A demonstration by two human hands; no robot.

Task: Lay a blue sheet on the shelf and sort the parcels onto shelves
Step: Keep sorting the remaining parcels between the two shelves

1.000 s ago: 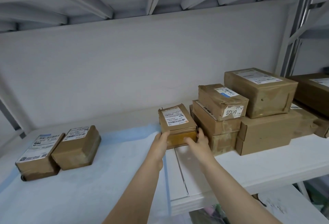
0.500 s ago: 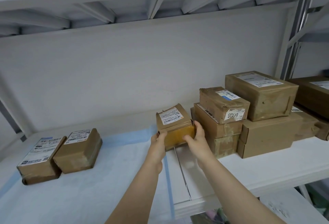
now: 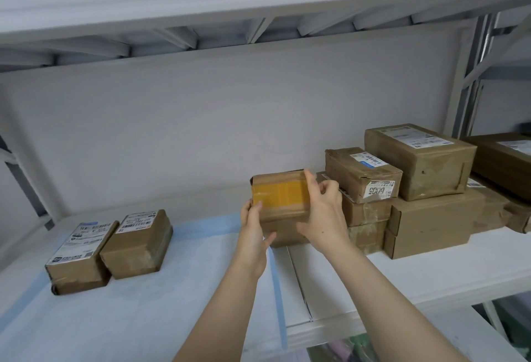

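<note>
I hold the small brown cardboard parcel with a yellow tape band (image 3: 280,203) tipped up, taped face toward me, over the right border of the pale blue sheet (image 3: 143,304) on the white shelf (image 3: 431,272). My left grip (image 3: 253,235) pinches its lower left edge. My right grip (image 3: 324,218) clasps the right edge, forefinger up at the top corner. It seems light and stiff. The glossy tape looks slippery, so I judge the bare cardboard edges the safer hold. The stack of brown parcels (image 3: 431,218) stands just to the right.
</note>
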